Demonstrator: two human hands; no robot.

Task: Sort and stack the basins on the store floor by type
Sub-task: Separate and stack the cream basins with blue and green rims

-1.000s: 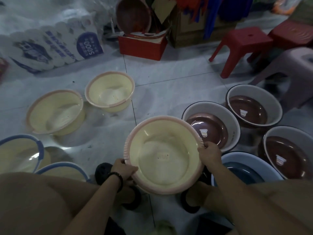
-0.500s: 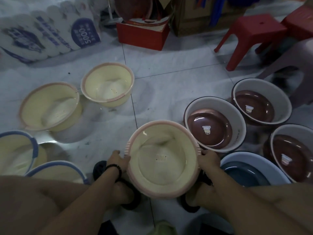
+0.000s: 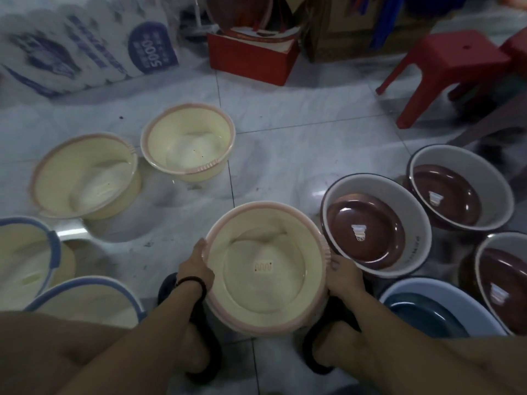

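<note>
far left of the floor [image 3: 285, 155] sit two blue-rimmed basins [image 3: 25, 252]. behind them are two pink-rimmed basins [image 3: 85, 175], near each other but not nested. dead centre, just ahead of the person's feet, the left grip [image 3: 196, 266] curls over one side of the cream basin [image 3: 265, 252] and the right grip [image 3: 343, 276] has the opposite rim. so both are holding it, tipped toward them. looks like thin plastic to me: light, a bit flexy, slick. that ribbed pink rim is the place to grab, both sides. to the right are the brown-bottomed basins [image 3: 376, 232] and a blue basin [image 3: 427, 306]. different type, so i'd guess this one nests back left.
</note>
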